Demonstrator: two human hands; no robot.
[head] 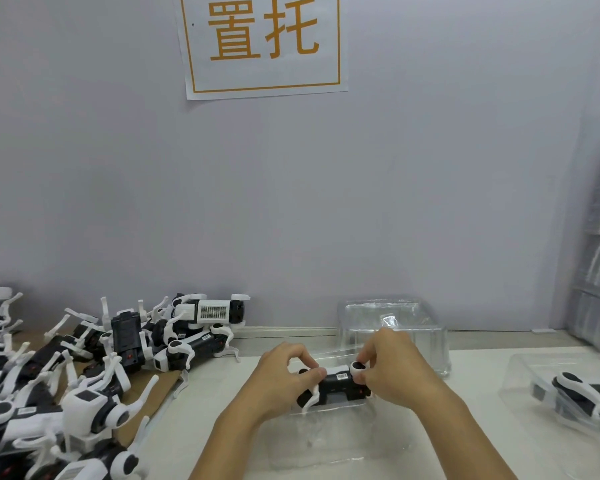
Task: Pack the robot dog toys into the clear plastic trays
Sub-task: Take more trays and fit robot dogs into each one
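Hands (340,372) gripping robot dog (338,386), lengthwise left-right

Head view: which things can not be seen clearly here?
- Robot dog toy: both ends are covered by the left hand and right hand.
- Clear tray under it: transparent, so its edges are hard to trace.
- Packed toy at right: cut off by the frame edge.
- Pile of toys: tangled, cut at the left edge; number unclear.
- Label on the held toy: too small to read.
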